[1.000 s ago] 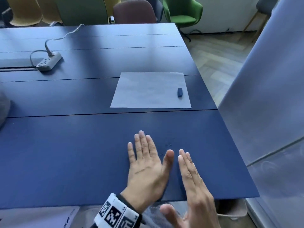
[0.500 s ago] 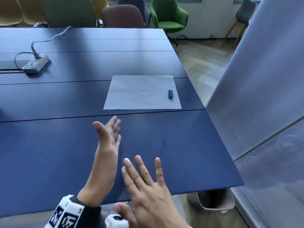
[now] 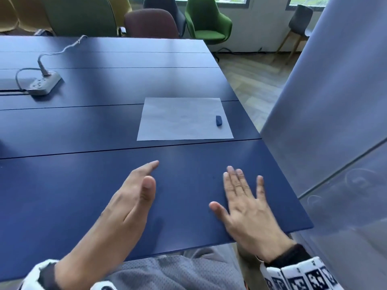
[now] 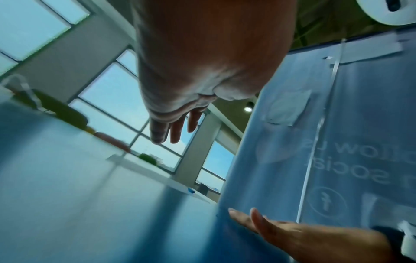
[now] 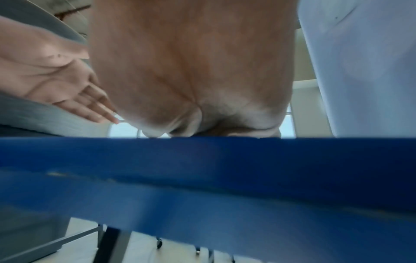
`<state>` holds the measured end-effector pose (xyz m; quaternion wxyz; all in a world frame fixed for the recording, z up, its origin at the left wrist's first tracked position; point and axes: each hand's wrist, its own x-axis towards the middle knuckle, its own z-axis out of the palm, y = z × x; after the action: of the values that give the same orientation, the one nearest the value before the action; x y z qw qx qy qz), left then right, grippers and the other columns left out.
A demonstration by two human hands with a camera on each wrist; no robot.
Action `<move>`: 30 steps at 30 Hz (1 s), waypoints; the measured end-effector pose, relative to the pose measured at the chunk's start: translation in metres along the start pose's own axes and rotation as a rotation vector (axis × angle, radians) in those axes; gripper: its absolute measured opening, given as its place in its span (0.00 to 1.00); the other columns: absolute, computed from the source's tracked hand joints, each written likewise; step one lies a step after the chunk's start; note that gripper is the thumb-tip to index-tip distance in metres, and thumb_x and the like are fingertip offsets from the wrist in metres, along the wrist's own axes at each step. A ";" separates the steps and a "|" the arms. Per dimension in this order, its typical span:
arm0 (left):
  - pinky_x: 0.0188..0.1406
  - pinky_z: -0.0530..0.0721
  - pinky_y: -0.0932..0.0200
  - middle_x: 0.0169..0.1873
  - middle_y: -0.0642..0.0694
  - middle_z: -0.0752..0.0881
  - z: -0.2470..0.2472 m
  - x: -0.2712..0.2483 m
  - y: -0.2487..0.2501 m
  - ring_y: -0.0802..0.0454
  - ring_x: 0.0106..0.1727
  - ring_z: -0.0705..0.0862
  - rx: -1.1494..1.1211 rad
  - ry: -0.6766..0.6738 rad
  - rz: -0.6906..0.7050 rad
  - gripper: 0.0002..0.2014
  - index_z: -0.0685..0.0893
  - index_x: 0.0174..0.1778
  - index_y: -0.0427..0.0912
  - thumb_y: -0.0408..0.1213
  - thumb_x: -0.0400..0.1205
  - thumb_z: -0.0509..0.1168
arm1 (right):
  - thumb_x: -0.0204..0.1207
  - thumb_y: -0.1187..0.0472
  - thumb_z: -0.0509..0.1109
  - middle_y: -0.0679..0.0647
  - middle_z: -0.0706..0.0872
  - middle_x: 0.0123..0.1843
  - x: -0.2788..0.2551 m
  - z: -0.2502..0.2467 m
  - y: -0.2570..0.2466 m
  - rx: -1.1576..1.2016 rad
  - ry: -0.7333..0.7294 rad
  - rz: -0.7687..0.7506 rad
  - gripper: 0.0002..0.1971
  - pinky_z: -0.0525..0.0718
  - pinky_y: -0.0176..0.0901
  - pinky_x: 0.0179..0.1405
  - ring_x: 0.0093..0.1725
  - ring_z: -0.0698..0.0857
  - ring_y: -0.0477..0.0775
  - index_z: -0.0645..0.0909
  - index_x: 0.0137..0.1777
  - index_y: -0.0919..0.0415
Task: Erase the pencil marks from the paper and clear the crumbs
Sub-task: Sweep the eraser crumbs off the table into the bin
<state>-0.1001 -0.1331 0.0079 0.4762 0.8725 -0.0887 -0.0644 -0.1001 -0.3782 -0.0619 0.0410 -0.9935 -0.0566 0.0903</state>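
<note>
A pale sheet of paper (image 3: 180,120) lies on the blue table (image 3: 83,195), with a small dark blue eraser (image 3: 218,120) near its right edge. My left hand (image 3: 144,176) stands on its edge on the near table, thumb up and fingers straight, holding nothing. My right hand (image 3: 234,191) lies flat, palm down, with its fingers spread by the front right corner. A few faint specks (image 3: 214,176) show between the hands. In the left wrist view the left fingers (image 4: 171,128) point toward the paper (image 4: 144,167) and eraser (image 4: 191,191).
A grey power strip (image 3: 44,83) with its cable sits at the far left. Chairs (image 3: 207,24) line the far side. A tall translucent panel (image 3: 326,105) stands close along the table's right edge. The right wrist view shows the table's front edge (image 5: 202,160).
The hands have moved apart. My left hand turned from flat onto its edge and shifted left. My right hand went right and now lies flat on the table.
</note>
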 end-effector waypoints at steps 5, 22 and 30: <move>0.68 0.51 0.82 0.76 0.77 0.57 -0.022 0.038 0.006 0.87 0.73 0.50 0.310 -0.158 0.088 0.47 0.56 0.81 0.66 0.82 0.66 0.31 | 0.72 0.26 0.29 0.54 0.39 0.86 0.012 -0.001 -0.077 0.054 0.047 -0.294 0.50 0.30 0.65 0.77 0.84 0.35 0.53 0.44 0.85 0.63; 0.74 0.31 0.65 0.84 0.49 0.33 0.006 0.099 0.014 0.59 0.81 0.30 0.898 -0.573 -0.043 0.49 0.35 0.85 0.42 0.70 0.72 0.29 | 0.67 0.27 0.21 0.53 0.32 0.85 0.010 -0.011 -0.032 0.046 0.008 -0.112 0.50 0.22 0.70 0.73 0.82 0.26 0.53 0.34 0.83 0.61; 0.73 0.31 0.67 0.83 0.51 0.33 0.018 0.109 0.024 0.62 0.80 0.30 0.879 -0.596 -0.067 0.46 0.35 0.85 0.43 0.68 0.75 0.31 | 0.67 0.28 0.23 0.49 0.33 0.86 0.011 -0.006 0.004 0.009 -0.028 -0.027 0.49 0.21 0.71 0.72 0.82 0.27 0.51 0.35 0.84 0.57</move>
<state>0.0009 -0.1846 0.0150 0.0173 0.9360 -0.2110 -0.2812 -0.0873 -0.3809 -0.0579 0.0458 -0.9910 -0.0702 0.1040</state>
